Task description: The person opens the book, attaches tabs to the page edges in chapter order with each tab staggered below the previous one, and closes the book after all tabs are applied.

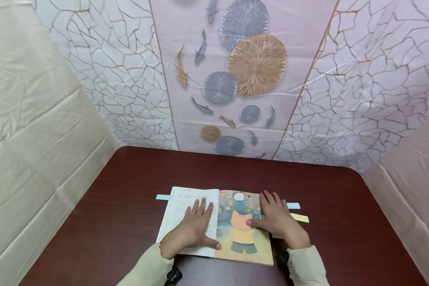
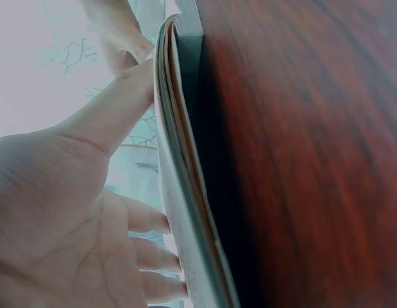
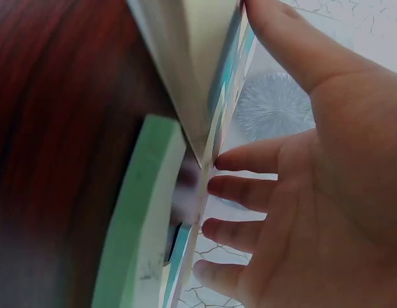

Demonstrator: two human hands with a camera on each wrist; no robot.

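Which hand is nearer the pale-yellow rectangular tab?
Right hand: on the colourful illustrated paper page, just left of the tab. Left hand is farther off, on the white printed paper page.

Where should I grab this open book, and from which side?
I'd pinch the book at its near right corner, coming from the right: that corner is uncovered, and the right wrist view shows that side standing off the table, so it could likely be gripped from underneath.
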